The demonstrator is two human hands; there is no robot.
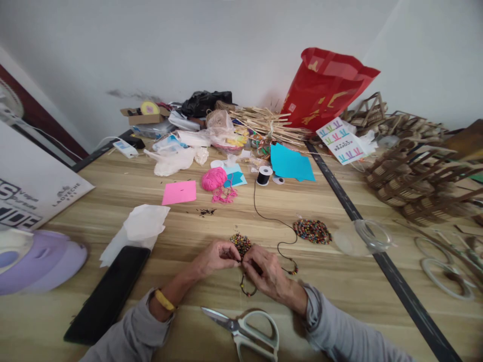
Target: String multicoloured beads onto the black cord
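My left hand point(219, 257) and my right hand point(266, 269) meet at mid-table, each with thumb and fingers pinched on a thin dark cord. A loop of that cord with a few beads point(248, 292) hangs below my right hand. Just behind my fingertips lies a pile of small multicoloured beads point(240, 243). The black cord point(277, 219) runs back to a spool point(264, 175), with several beads point(293, 268) on it right of my right hand. A coil of strung beads point(312, 231) lies farther right. White-handled scissors point(241, 329) lie open in front of my hands.
A black phone point(109, 294) and white paper point(145, 223) lie left. Pink yarn point(214, 179), a pink card point(179, 192) and blue paper point(291, 162) are farther back. Woven baskets point(415, 176), a red bag point(326, 93) and clear plastic lids point(364, 236) stand or lie right.
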